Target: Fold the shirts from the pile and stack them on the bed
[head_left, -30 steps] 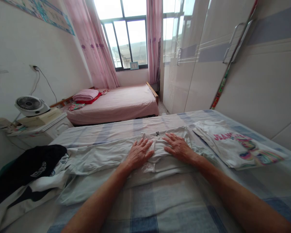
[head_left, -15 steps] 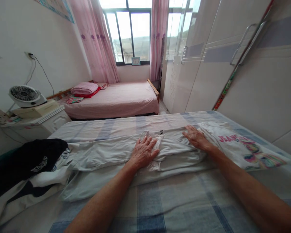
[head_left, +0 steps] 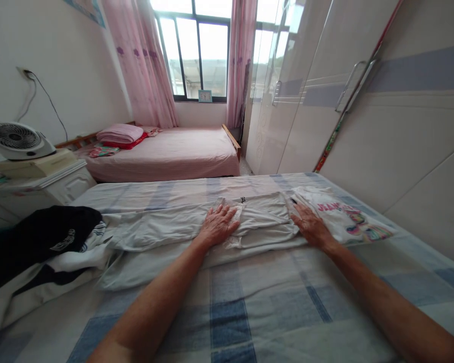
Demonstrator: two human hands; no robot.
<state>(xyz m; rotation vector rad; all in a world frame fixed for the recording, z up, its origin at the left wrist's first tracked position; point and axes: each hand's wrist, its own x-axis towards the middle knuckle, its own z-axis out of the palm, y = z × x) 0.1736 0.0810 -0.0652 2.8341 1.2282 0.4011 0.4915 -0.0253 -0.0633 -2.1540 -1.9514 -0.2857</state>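
A long pale grey garment with lace trim and a small black motif lies lengthwise across the bed. My left hand rests flat on its middle, over the lace, fingers spread. At the garment's right end, my right hand has its fingers bent at the edge, where a dark spot shows; the fingertips are partly hidden. Just beyond that hand lies a white T-shirt with pink lettering and a colourful print. On the left, a black garment is heaped over white and black clothing.
A blue and white checked sheet covers the near bed. Behind it stands a second bed with pink bedding. A wardrobe borders the right side. At left, a fan sits on a box on a white cabinet.
My right hand has shifted right to the garment's end, its fingers less spread. The left hand stays pressed on the garment. The view has turned slightly right.
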